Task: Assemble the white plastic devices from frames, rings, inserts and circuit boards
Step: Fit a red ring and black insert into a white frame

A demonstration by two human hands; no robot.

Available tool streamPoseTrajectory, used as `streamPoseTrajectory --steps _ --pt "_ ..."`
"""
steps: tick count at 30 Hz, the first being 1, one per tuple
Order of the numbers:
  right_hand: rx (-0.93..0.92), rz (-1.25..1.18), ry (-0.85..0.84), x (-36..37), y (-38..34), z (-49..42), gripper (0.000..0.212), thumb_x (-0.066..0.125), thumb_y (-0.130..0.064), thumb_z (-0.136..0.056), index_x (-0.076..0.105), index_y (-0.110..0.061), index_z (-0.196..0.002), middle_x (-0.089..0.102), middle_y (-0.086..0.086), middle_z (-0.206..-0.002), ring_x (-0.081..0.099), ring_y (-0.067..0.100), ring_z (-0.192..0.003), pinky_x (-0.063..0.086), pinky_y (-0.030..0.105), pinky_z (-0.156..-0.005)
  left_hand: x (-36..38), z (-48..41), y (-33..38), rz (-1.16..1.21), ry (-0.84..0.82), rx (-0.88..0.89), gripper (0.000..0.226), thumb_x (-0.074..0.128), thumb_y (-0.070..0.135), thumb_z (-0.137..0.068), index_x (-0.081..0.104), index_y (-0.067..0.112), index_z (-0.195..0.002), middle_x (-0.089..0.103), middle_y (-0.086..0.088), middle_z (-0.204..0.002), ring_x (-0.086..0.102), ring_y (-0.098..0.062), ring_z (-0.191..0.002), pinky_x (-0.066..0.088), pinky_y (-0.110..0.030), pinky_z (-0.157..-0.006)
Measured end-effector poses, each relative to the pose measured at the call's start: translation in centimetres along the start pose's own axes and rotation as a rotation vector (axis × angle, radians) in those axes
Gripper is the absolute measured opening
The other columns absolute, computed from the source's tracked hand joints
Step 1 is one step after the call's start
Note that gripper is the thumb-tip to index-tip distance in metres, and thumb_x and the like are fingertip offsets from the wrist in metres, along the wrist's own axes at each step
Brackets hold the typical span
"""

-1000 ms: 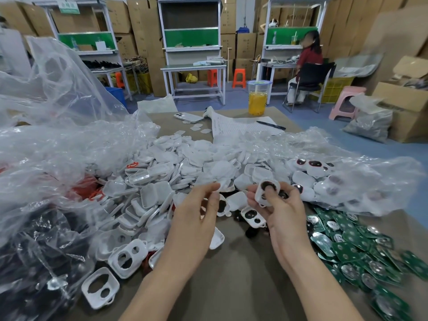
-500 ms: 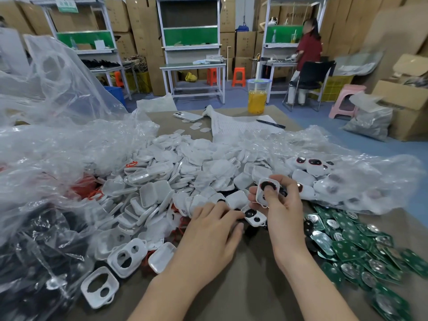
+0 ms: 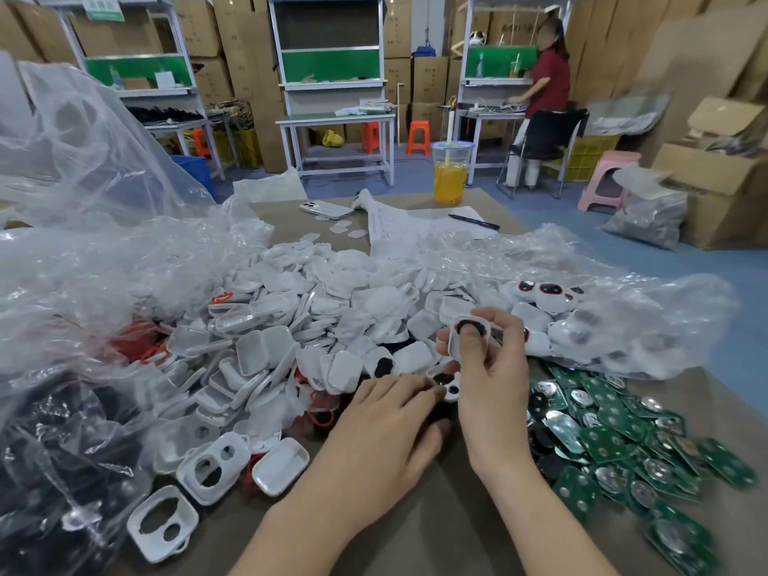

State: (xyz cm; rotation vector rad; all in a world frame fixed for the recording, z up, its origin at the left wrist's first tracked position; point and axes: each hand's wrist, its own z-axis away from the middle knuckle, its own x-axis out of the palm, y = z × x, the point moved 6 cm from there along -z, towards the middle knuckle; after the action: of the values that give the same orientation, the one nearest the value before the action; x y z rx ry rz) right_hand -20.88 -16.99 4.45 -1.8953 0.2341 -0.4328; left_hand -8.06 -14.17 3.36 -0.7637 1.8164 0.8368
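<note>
I see right hand (image 3: pixel 494 380) pinching white frame (image 3: pixel 465 332) above the pile's (image 3: pixel 316 309) near edge, thumb on its black insert | left hand (image 3: pixel 386 426) fingers released, resting on loose parts | circuit boards (image 3: pixel 623 442) right

Evenly lit workroom crowded with stacked boxes and workbenches.

Tall stacks of brown cardboard cartons (image 3: pixel 232 31) line the back wall and the right side. In front of them stand three white metal workbenches with green back panels (image 3: pixel 332 118). The smooth blue-grey floor (image 3: pixel 623 243) shows between them. Two orange plastic stools (image 3: pixel 417 137) sit near the middle bench. A pink plastic stool (image 3: pixel 606 176) stands at the right, near an open cardboard box (image 3: pixel 727 193). A person in a red top (image 3: pixel 548 76) stands at the right bench beside a black chair (image 3: pixel 544 135).
</note>
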Motion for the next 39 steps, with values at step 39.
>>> streamPoseTrajectory --steps 39 --pt "-0.009 0.042 0.109 -1.0 0.3 -0.5 0.031 0.038 -0.010 -0.106 0.047 -0.038 -0.098 0.070 0.002 -0.094 0.072 0.006 -0.086 0.049 0.014 -0.065 -0.1 -0.3 -1.7 -0.044 0.015 -0.111 0.040 0.040 0.051 -0.098 0.067 0.032 -0.121 0.058 0.015 -0.133 0.048 -0.012 -0.129 0.036 -0.030 -0.106"
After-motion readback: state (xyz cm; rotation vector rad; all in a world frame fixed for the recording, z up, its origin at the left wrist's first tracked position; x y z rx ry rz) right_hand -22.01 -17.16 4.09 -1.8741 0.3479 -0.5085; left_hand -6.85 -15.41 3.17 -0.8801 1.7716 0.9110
